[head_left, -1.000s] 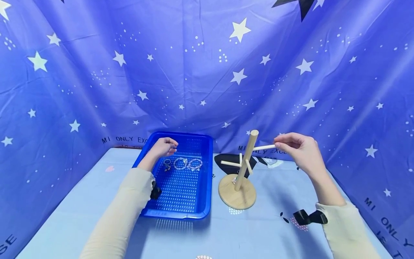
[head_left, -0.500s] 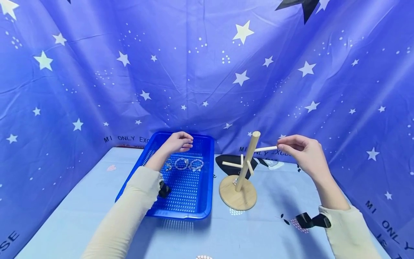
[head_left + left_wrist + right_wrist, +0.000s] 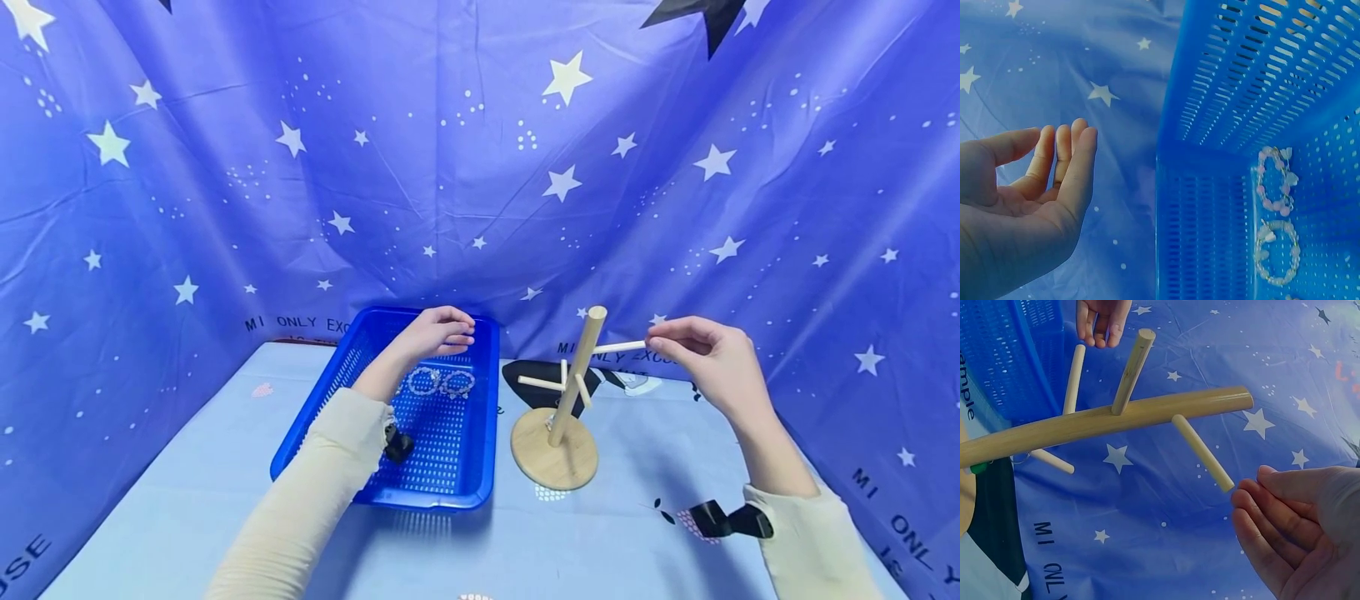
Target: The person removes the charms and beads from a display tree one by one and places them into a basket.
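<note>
My right hand (image 3: 705,354) is at the outer end of the topmost peg (image 3: 621,347) of a wooden peg stand. In the right wrist view its fingertips lie just beyond the tip of that peg (image 3: 1204,453), with nothing between fingers and thumb. The stand's post (image 3: 579,371) rises from a round wooden base (image 3: 555,473). Over the back of a blue plastic basket (image 3: 489,450), my left hand (image 3: 438,333) hovers with loosely bent fingers, holding nothing. Two beaded bracelets, one pink (image 3: 1272,181) and one pale (image 3: 1277,253), lie in the basket.
The basket stands left of the stand on a light blue cloth (image 3: 450,558). A starry blue curtain (image 3: 450,183) hangs close behind both. Something small and green (image 3: 980,467) and a thin ring (image 3: 1020,458) show low on the post. Several pegs stick out sideways.
My left hand has moved right above the basket, and the forearm now covers the small item at the left of the bracelets. The right hand stays by the top peg's end.
</note>
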A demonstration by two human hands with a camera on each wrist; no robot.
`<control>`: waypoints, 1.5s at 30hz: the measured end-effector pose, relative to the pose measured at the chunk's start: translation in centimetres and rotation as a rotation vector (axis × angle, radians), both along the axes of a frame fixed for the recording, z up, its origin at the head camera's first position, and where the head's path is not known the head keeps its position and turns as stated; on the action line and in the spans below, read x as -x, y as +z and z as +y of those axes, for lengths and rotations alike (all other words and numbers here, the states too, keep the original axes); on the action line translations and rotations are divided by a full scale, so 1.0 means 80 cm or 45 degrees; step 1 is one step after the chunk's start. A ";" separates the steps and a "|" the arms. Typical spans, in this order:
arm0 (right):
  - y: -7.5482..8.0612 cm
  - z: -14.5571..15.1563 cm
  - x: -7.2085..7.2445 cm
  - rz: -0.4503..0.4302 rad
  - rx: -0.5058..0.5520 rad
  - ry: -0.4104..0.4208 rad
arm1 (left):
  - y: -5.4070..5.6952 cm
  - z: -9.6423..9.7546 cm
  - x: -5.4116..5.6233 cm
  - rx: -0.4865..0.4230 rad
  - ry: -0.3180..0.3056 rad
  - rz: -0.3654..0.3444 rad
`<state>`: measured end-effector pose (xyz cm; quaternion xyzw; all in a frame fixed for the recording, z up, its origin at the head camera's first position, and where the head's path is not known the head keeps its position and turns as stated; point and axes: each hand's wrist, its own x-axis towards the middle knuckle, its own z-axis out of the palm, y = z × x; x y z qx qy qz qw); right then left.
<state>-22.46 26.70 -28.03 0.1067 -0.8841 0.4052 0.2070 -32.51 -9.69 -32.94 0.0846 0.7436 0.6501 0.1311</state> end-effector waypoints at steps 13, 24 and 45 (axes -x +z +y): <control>0.004 -0.017 -0.003 0.037 0.036 0.025 | 0.002 0.019 -0.005 -0.016 -0.041 -0.016; 0.006 -0.047 0.008 0.040 0.063 0.033 | -0.005 0.031 -0.010 0.003 -0.041 -0.047; 0.007 -0.092 0.025 0.086 -0.076 -0.244 | -0.014 0.042 -0.013 0.009 -0.099 -0.043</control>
